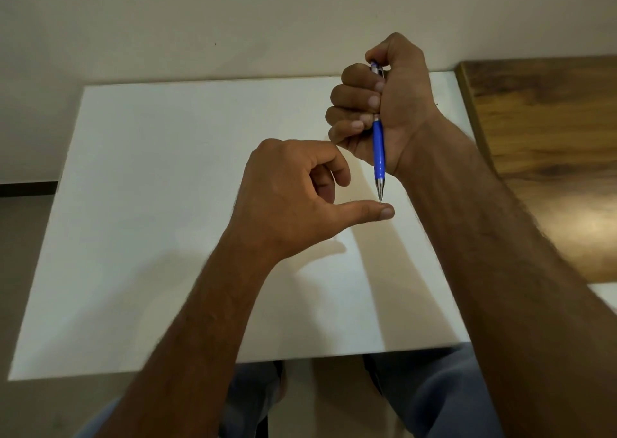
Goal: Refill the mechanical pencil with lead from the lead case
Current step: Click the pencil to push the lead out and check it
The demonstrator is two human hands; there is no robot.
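Note:
A blue mechanical pencil (pixel 378 150) with a silver tip and silver top is held upright, tip down, above the white table (pixel 150 220). My right hand (pixel 384 103) is wrapped around its upper half in a fist, with the thumb resting on the top end. My left hand (pixel 300 197) is below and to the left, thumb stretched out, and the pencil's tip touches the thumb near its nail. The other left fingers are loosely curled with nothing visible in them. No lead case is in view.
A dark wooden surface (pixel 541 130) adjoins the white table on the right. A pale wall runs behind the table. Below the table's front edge are my knees in blue-grey trousers (pixel 430 401).

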